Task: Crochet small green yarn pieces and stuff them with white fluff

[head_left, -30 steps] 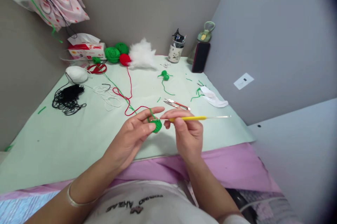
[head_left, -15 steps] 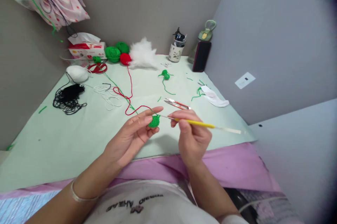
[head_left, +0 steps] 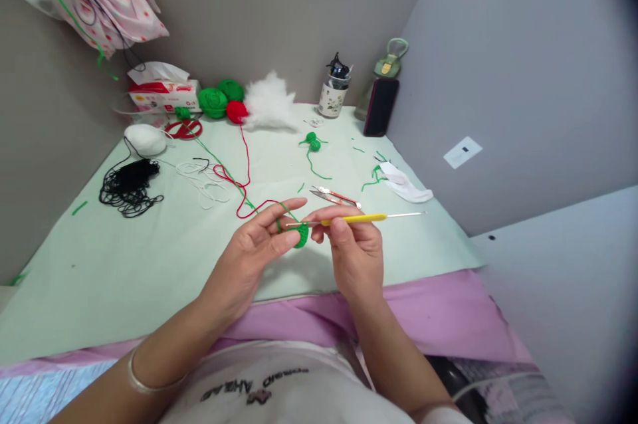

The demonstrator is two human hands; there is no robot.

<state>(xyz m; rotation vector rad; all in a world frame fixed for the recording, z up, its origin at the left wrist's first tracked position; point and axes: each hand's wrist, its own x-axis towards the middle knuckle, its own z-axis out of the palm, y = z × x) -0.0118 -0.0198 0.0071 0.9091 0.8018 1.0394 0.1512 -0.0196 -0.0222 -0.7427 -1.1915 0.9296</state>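
Note:
A small green crochet piece (head_left: 302, 236) is pinched in my left hand (head_left: 256, 241), its lower part partly behind the thumb. Green yarn runs from the piece over the raised left index finger. My right hand (head_left: 355, 254) grips a crochet hook (head_left: 366, 218) by its yellow handle, like a pen. The hook's thin metal shaft lies across the top edge of the piece, its tip just past it above the left thumb. Close beyond the right hand, thread snips (head_left: 336, 197) with orange handles lie on the table.
Red yarn (head_left: 248, 158) trails from a red ball (head_left: 236, 111) beside green balls (head_left: 213, 103) and white stuffing (head_left: 270, 102). At left lie tangled black yarn (head_left: 130, 181) and red-handled scissors (head_left: 184, 129). A pen jar (head_left: 333, 100) and a phone (head_left: 381, 107) stand at the back right.
My right hand has moved left with the hook, whose tip now reaches past the piece's top edge. The green piece has turned and shifted slightly right and down.

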